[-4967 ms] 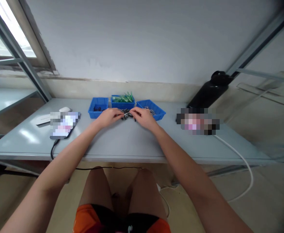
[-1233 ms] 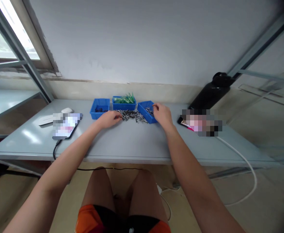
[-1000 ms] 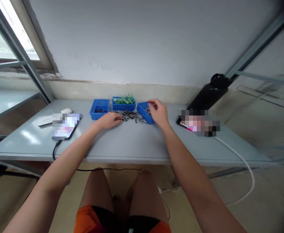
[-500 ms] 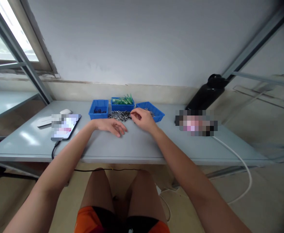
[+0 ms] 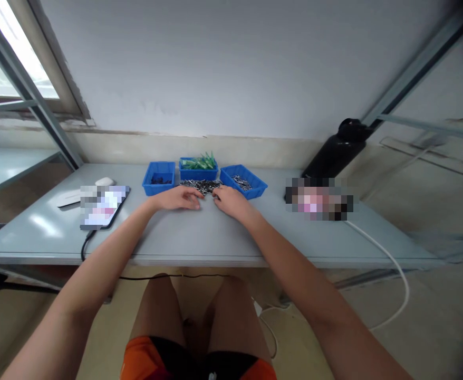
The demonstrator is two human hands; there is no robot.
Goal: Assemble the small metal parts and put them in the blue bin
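Note:
A loose pile of small dark and silvery metal pieces (image 5: 202, 186), too small to name, lies on the table in front of the blue trays. At its near left edge is my left hand (image 5: 180, 198), palm down, with the thumb apart from loosely bent fingers and nothing visible in them. My right hand (image 5: 233, 201) reaches the pile's near right edge, its fingers bent down and drawn together at the tips. Whatever those fingertips hold, if anything, cannot be made out.
Behind the pile stand a blue tray of dark bits (image 5: 159, 184), a blue tray of green pieces (image 5: 199, 173) and a blue tray of silvery pieces (image 5: 261, 186). A cabled phone (image 5: 115, 214) lies left; a black bottle (image 5: 336, 155) leans right.
My right hand has come down from above the pile to its near edge. The left hand has moved slightly forward, closer to the pile. More of the right tray's contents shows.

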